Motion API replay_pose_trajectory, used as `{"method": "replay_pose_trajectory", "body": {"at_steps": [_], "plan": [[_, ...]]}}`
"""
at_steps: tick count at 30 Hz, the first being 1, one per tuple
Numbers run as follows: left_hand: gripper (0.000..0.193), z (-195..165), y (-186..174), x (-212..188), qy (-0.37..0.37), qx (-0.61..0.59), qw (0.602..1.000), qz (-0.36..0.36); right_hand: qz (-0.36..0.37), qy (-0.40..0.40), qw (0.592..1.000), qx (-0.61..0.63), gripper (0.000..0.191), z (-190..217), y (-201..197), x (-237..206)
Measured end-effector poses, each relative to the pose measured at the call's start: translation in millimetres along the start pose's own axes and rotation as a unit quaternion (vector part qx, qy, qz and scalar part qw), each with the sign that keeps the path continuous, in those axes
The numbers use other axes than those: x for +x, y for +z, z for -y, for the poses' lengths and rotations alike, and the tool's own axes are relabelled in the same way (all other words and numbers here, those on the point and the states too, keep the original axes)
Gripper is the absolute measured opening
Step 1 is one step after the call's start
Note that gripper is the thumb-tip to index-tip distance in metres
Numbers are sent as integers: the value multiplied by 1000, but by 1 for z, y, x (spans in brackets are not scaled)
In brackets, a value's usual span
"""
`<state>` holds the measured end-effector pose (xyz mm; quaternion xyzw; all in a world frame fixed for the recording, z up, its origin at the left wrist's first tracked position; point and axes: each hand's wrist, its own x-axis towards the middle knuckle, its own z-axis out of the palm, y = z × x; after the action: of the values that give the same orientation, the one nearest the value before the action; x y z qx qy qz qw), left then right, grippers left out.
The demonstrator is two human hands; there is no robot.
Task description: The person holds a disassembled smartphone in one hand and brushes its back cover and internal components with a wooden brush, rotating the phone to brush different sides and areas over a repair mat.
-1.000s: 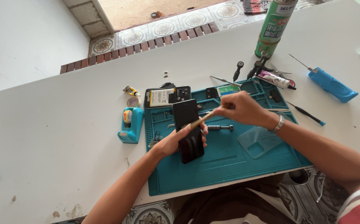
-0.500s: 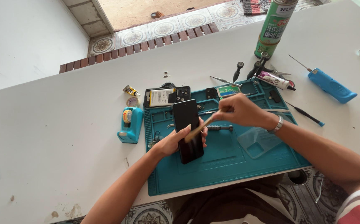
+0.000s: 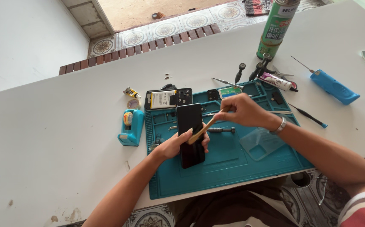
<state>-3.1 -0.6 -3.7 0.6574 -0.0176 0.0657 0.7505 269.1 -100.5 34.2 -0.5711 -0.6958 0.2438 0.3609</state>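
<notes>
A black phone (image 3: 189,122) lies lengthwise on a teal repair mat (image 3: 233,168). My left hand (image 3: 178,143) grips the phone's lower half and steadies it. My right hand (image 3: 244,112) holds a thin tan stick tool (image 3: 202,130) whose tip rests against the phone's right edge near my left fingers. A metal watch sits on my right wrist.
An opened phone body with its battery (image 3: 167,98) lies at the mat's top left. A clear phone case (image 3: 261,143), a screwdriver (image 3: 221,130), a teal tape dispenser (image 3: 131,127), a green spray can (image 3: 276,27), a blue electric screwdriver (image 3: 333,86) and a glue tube (image 3: 277,81) surround the mat.
My right hand has slid the stick tool down along the phone's right edge toward my left fingers. The phone and my left hand have stayed nearly still.
</notes>
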Motion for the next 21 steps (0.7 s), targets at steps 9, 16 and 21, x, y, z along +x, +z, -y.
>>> {"method": "replay_pose_trajectory", "body": {"at_steps": [9, 16, 21], "plan": [[75, -11, 3, -1, -9, -84, 995, 53, -18, -64, 998, -21, 34, 5, 10, -5], [70, -13, 3, -1, -10, -100, 993, 54, -100, 7, 995, -13, 29, -2, -11, 1], [69, -13, 4, -1, 1, -83, 995, 51, -86, 5, 996, -13, 28, 3, 3, -3]]}}
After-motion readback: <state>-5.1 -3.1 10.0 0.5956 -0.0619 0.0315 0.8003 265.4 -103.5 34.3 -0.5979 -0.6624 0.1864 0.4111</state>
